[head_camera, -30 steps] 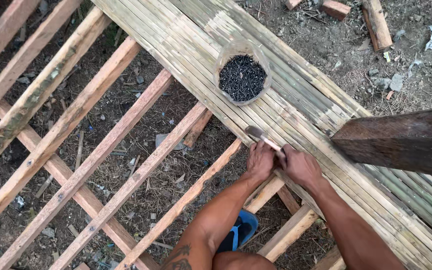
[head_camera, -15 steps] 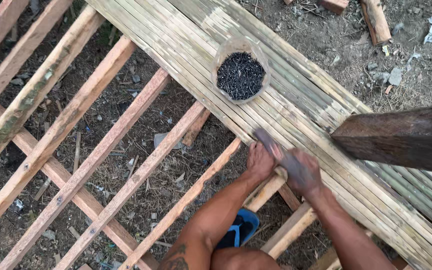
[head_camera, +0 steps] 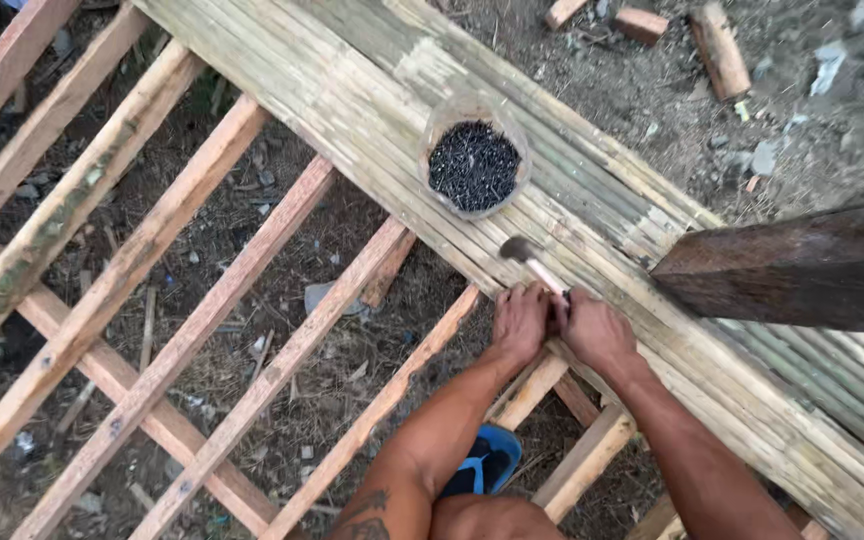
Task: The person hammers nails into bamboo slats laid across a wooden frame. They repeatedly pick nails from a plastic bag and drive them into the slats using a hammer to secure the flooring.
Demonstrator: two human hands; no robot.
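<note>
My right hand [head_camera: 597,332] grips the pale handle of a hammer [head_camera: 527,260]. Its metal head lies low over the bamboo slat mat [head_camera: 372,90], just beyond my fingers. My left hand [head_camera: 520,322] rests beside the right, touching it, with its fingers bunched at the mat's near edge. Whether it pinches anything is hidden. A round clear container of dark nails [head_camera: 474,166] stands on the mat, a short way past the hammer head.
The mat lies across a frame of wooden battens [head_camera: 202,330] with open gaps over littered dirt. A dark timber post [head_camera: 802,265] juts in from the right, close to my right hand. A blue sandal [head_camera: 482,465] shows below. Wood offcuts [head_camera: 717,45] lie on the ground beyond.
Half a second ago the hammer was raised and blurred above my hands. Now its head is down near the slats again. My left hand has kept its place.
</note>
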